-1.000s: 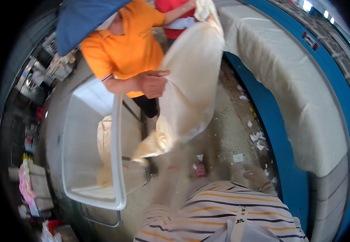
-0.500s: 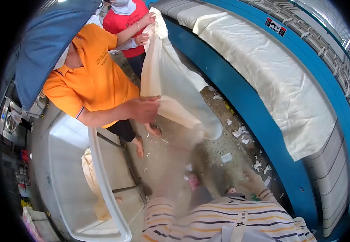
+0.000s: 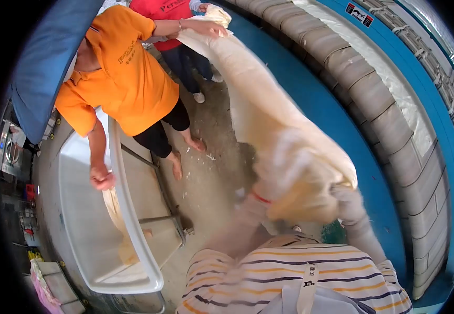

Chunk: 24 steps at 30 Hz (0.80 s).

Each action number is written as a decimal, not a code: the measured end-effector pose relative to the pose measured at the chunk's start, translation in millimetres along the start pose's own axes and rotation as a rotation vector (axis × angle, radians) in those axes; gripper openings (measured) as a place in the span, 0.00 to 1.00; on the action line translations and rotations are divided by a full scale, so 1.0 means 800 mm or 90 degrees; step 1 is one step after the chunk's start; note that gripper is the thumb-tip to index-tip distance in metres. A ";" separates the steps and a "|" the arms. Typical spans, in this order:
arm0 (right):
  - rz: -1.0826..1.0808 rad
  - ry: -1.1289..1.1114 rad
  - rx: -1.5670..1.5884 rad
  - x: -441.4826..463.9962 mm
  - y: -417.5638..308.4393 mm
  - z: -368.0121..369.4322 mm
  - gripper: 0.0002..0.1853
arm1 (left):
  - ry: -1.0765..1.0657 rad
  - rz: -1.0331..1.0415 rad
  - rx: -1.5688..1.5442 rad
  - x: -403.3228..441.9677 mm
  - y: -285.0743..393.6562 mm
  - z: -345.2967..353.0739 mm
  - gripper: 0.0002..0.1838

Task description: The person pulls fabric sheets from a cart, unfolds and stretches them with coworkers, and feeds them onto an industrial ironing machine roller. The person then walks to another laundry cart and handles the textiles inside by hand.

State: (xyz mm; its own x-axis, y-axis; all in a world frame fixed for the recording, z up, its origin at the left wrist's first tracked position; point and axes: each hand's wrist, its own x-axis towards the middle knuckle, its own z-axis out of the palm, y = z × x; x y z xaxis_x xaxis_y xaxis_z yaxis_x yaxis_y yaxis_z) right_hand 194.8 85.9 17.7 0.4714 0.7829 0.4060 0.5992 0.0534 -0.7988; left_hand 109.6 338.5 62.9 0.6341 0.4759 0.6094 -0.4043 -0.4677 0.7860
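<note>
A long cream cloth stretches from a co-worker in orange at the upper middle down to my hands. My right hand, in what looks like a pale glove, is closed on the cloth's near edge. Against the cloth, to the left of it, is my left hand; motion smears its fingers, so its grip is unclear. A red band circles that wrist. The co-worker's hand holds the far end, while their other hand is over a white bin.
A blue machine with a padded grey roller curves along the right. Cream fabric lies on it. A second person in red stands behind the co-worker. More cloth is inside the bin.
The cloth's near end has come up to my hands, and my right hand has taken hold. One of the co-worker's hands has moved to the bin. Fabric on the roller has shifted back, baring grey padding.
</note>
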 end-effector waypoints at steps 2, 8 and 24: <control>0.288 0.103 0.482 -0.006 -0.037 -0.061 0.08 | 0.125 -0.364 -0.183 -0.037 -0.065 -0.011 0.21; 0.196 0.080 0.189 0.013 -0.074 -0.137 0.09 | 0.245 -0.703 -0.467 -0.192 -0.089 0.091 0.31; 0.379 -0.103 0.666 0.009 -0.114 -0.167 0.17 | 0.104 -0.420 -0.897 -0.165 -0.003 0.191 0.56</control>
State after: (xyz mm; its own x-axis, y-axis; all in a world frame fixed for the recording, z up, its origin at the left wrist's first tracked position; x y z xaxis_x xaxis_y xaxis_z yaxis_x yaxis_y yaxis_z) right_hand 230.2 3.9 152.8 0.3648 0.9195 -0.1465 -0.5299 0.0756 -0.8447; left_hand 127.5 162.8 -35.1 0.9034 0.4244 0.0620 -0.4215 0.8515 0.3119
